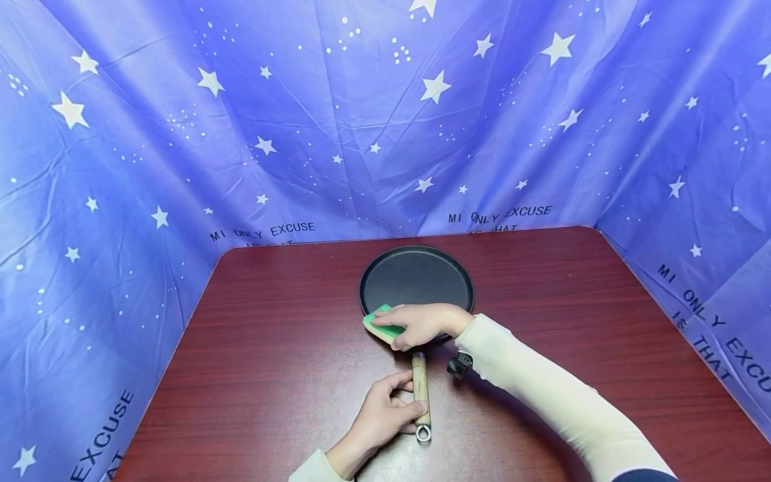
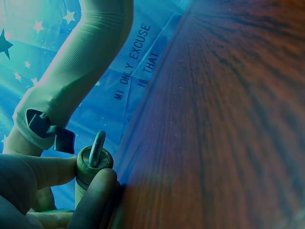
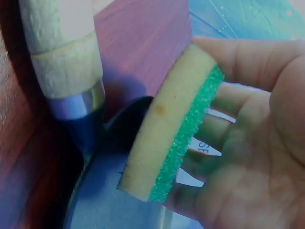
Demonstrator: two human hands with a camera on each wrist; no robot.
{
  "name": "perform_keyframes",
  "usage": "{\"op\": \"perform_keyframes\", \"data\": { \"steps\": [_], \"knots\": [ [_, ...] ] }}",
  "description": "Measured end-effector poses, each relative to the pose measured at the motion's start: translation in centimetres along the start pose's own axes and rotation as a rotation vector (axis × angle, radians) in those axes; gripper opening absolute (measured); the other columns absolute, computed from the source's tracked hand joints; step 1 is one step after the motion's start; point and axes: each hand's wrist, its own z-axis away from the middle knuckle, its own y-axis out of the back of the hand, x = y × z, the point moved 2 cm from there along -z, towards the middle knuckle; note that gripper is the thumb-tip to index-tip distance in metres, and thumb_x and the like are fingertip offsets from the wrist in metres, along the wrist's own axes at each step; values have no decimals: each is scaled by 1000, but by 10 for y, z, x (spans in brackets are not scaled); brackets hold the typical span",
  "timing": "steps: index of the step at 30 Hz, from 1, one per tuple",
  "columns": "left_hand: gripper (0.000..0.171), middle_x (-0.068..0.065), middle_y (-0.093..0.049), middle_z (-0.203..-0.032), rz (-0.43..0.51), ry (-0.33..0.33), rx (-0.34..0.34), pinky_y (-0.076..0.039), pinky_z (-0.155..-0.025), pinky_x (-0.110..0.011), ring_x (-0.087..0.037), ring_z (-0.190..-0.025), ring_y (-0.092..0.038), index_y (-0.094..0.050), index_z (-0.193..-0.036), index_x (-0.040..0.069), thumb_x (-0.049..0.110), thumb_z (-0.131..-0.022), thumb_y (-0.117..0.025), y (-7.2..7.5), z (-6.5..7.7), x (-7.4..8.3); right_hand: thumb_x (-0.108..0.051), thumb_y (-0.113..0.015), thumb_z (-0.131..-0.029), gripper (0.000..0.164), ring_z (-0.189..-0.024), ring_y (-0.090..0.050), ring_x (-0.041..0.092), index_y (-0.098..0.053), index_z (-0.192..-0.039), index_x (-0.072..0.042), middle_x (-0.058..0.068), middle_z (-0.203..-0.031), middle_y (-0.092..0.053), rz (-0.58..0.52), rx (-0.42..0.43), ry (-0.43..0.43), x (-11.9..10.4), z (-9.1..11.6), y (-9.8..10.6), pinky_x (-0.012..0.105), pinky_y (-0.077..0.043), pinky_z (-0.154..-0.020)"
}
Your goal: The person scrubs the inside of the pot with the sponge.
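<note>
A black round flat pan point(image 1: 417, 278) lies on the table, its wooden handle point(image 1: 420, 378) pointing toward me. My left hand point(image 1: 381, 410) grips that handle, thumb on one side and fingers on the other. The metal hanging ring point(image 2: 97, 149) at its end shows up close in the left wrist view. Over the pan's near left edge, my right hand point(image 1: 426, 323) holds a sponge point(image 3: 164, 129) by its edges. One layer of the sponge is green and rough, the other pale yellow with a small brown spot. In the right wrist view it is tilted beside the handle's metal collar point(image 3: 78, 101).
The dark red wooden table point(image 1: 271, 348) runs back to a blue curtain point(image 1: 361, 120) with white stars and printed words. A black strap mount point(image 1: 460, 365) hangs at the right wrist. The right forearm, in a pale sleeve point(image 1: 542, 381), crosses the table's right side.
</note>
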Motion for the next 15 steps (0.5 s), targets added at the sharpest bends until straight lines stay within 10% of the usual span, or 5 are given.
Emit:
{"op": "perform_keyframes", "data": {
  "steps": [15],
  "knots": [
    [66,-14,-59,-115,-3,-2,-6,-62,-54,-20,-8,-68,-69,-49,-147,-15,0,-89,-76,1,-2,-2,-13,-62,-102,70,-160,-18,34,-34,-165,-7,12,-173,-26,-32,46,-12,-9,-20,2,47,-23,-131]
  ]
}}
